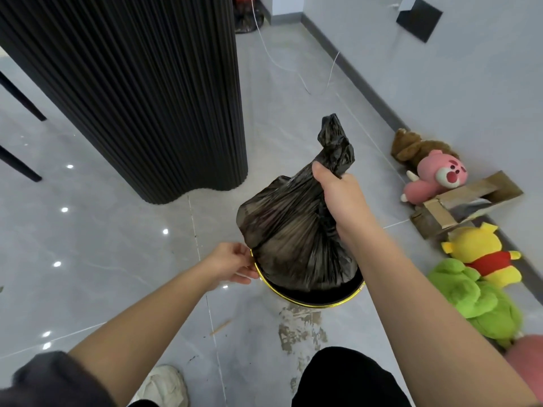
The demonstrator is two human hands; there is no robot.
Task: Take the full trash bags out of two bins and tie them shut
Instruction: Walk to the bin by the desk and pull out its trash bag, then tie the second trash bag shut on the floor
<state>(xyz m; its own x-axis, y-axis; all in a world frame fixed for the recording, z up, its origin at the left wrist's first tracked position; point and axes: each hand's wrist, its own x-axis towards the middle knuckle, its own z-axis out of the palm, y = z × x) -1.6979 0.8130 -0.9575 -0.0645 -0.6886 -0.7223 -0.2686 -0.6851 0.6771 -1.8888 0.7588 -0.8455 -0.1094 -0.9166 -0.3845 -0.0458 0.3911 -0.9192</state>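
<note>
Head view, looking down at grey tiled floor.

Right hand: fingers clamped around the gathered neck of the black trash bag. The bunched bag top sticks up above the fist. Bag body is bulging and full, hanging from the grip; its lower part sits inside the mouth of the bin, the upper part well above the rim.

Bin: round, black inside, gold-coloured rim band, standing on the floor directly in front of the person.

Left hand: at the bin's left rim, fingers curled together and touching the gold band. Whether it pinches the rim or only rests on it, cannot tell.

Surroundings: black fluted column to the upper left. Along the right wall: brown plush, pink plush, cardboard box, yellow plush with red shirt, green plush. White cable trails across the floor behind. Stained patch on the tile just below the bin. White shoe and black trouser knee at the bottom edge.
</note>
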